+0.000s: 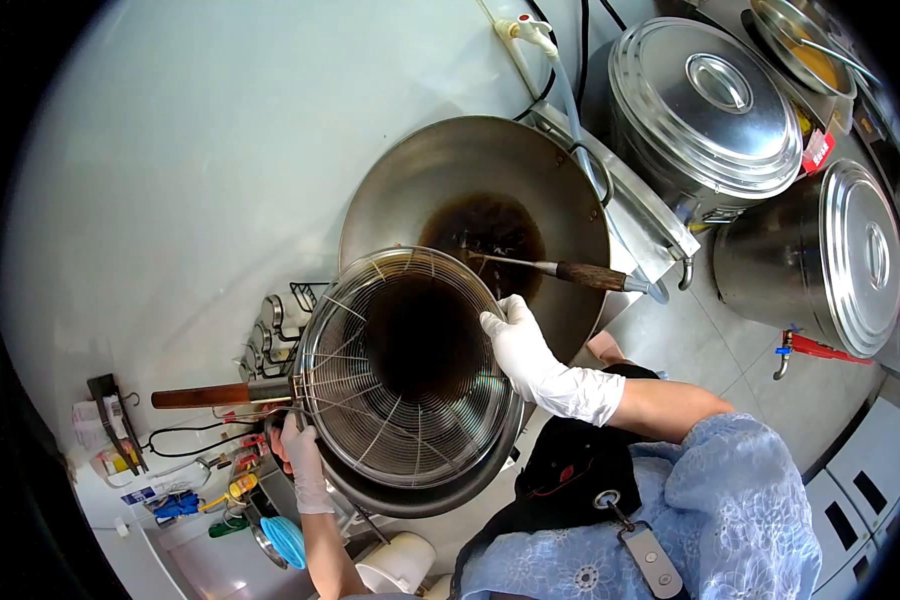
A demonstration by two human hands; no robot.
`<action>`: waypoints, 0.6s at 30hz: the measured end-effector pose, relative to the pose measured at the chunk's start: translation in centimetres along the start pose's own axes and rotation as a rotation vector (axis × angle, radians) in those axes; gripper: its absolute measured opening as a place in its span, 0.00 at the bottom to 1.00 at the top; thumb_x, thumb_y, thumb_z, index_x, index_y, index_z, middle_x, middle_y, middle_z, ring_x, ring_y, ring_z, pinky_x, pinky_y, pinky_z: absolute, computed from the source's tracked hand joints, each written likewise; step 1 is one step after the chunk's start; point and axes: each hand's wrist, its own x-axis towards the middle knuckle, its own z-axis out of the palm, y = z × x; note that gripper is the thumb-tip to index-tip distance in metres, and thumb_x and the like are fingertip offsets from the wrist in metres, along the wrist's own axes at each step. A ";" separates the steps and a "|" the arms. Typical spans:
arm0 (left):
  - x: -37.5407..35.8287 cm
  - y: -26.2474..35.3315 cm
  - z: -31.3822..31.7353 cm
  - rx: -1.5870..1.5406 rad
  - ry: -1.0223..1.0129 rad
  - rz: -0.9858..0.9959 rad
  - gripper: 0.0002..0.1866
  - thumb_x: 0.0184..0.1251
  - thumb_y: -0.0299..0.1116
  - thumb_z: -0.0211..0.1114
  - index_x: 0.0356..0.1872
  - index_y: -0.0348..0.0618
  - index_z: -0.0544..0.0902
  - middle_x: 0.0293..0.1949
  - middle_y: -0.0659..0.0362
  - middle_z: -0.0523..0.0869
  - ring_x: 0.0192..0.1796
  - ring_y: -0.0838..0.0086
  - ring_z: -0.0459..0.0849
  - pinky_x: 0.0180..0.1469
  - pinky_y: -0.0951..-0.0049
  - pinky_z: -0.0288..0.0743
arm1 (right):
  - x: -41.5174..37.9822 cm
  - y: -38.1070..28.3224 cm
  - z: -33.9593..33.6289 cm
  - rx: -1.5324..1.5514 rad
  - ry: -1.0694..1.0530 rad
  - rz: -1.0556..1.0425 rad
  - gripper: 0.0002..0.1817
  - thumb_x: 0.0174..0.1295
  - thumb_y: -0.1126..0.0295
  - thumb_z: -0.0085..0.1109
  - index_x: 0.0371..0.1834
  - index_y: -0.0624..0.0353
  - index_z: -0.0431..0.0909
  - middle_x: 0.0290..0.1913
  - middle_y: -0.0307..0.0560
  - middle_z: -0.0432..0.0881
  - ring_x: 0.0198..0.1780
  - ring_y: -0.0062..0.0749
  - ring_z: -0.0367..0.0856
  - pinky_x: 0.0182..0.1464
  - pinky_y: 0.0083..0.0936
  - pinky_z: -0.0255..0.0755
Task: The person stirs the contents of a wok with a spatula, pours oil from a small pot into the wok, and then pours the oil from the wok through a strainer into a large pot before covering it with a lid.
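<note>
Wire strainer (pixel 407 430) has right fingers (pixel 515 312) closed on it, left fingers (pixel 301 438) curled, hold unclear; red label (pixel 818 150) illegible.

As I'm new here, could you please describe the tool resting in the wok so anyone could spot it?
Find the big wok, then the dark liquid in its bottom. The tool's thin metal shaft runs from there to a brown wooden handle over the rim. Unlike the wood-handled strainer, nobody holds it.

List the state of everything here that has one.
Wok: uncovered, dark liquid inside
Wooden-handled utensil: resting in wok
Strainer: held over pan
Right hand: gloved, gripping strainer
Left hand: gloved
Upper stockpot: lidded
Lower stockpot: lidded
Wall tap: can't tell
</note>
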 end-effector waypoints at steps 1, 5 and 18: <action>-0.1 -0.1 0.0 0.004 -0.003 -0.012 0.17 0.48 0.17 0.48 0.42 0.32 0.75 0.32 0.59 0.77 0.32 0.73 0.69 0.38 0.80 0.64 | 0.0 0.1 0.0 -0.006 0.009 -0.014 0.10 0.66 0.70 0.51 0.44 0.64 0.67 0.37 0.44 0.76 0.38 0.24 0.70 0.44 0.22 0.67; -0.3 0.1 -0.1 -0.021 0.018 0.003 0.17 0.47 0.17 0.47 0.41 0.32 0.75 0.32 0.59 0.76 0.32 0.72 0.70 0.38 0.80 0.64 | 0.0 0.1 -0.2 -0.040 -0.030 -0.001 0.16 0.64 0.65 0.51 0.49 0.65 0.65 0.44 0.56 0.78 0.46 0.45 0.77 0.50 0.33 0.68; -0.6 0.1 -0.3 0.069 0.053 0.019 0.08 0.45 0.19 0.49 0.29 0.34 0.73 0.25 0.61 0.70 0.29 0.74 0.66 0.35 0.77 0.61 | -0.1 -0.2 -0.3 -0.045 -0.070 0.031 0.17 0.64 0.64 0.51 0.49 0.65 0.64 0.44 0.56 0.78 0.45 0.46 0.77 0.49 0.33 0.68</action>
